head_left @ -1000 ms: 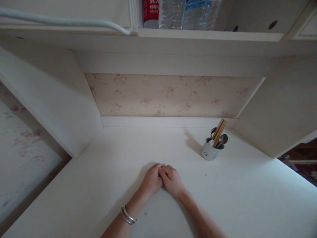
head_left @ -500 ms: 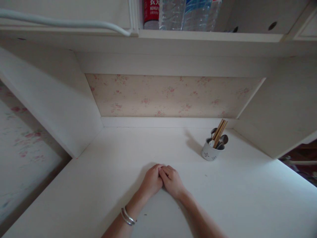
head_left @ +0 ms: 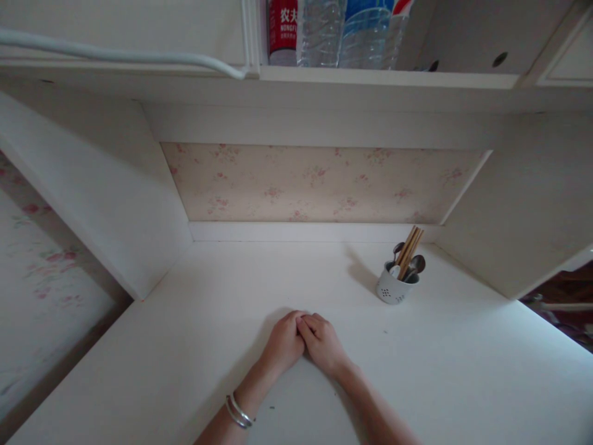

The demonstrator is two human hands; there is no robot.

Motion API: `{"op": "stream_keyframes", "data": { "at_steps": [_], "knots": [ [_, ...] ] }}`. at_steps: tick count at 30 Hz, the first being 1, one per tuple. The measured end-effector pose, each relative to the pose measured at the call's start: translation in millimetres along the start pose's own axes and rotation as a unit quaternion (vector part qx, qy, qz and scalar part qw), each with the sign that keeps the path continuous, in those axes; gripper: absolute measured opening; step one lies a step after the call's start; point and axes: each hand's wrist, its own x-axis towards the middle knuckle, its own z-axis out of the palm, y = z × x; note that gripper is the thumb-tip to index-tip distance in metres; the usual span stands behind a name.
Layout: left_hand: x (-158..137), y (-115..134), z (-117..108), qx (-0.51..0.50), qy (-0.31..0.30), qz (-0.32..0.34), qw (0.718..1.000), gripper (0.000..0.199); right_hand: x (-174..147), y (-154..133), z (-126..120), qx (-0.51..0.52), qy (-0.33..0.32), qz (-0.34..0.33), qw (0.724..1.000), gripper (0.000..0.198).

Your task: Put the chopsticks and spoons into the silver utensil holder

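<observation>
My left hand (head_left: 282,342) and my right hand (head_left: 323,344) rest together on the white desk (head_left: 222,346), in the lower middle of the head view. Both are closed, with their curled fingers pressed against each other and the knuckles pointing away from me. No object shows in either hand; the palms are hidden. Two silver bangles (head_left: 238,413) circle my left wrist. Beyond my right hand, to the right, stands a white perforated cup (head_left: 393,293), apart from both hands. It holds wooden chopsticks (head_left: 409,252) and several metal spoons (head_left: 417,264).
Overhead, an open cabinet shelf (head_left: 389,77) carries clear plastic bottles (head_left: 321,34) and a red-labelled bottle (head_left: 283,28). A white cable (head_left: 125,55) crosses the cabinet front at upper left. Side panels (head_left: 106,185) flank the desk, with floral wallpaper (head_left: 306,182) behind.
My view has tilted up slightly, so the shelf and bottles sit a little lower in the picture. My hands stay clasped in the same place on the desk.
</observation>
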Motion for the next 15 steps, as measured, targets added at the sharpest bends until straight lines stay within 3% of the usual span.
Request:
{"op": "stream_keyframes", "data": {
  "at_steps": [5,8,11,15],
  "knots": [
    [0,-4,3,0.013,-0.012,-0.028,0.999,0.03,-1,2,-11,0.169,0.041,0.064,0.983,0.03],
    [0,-7,4,0.031,-0.013,-0.051,0.998,0.028,-4,12,-32,0.258,0.208,0.119,0.936,0.035],
    [0,-6,4,0.024,-0.015,-0.058,0.998,0.027,-9,30,-63,0.263,0.413,0.124,0.863,0.043],
    [1,-4,2,0.014,-0.027,-0.064,0.998,0.027,-15,59,-109,0.13,0.531,0.192,0.815,0.066]
  ]
}}
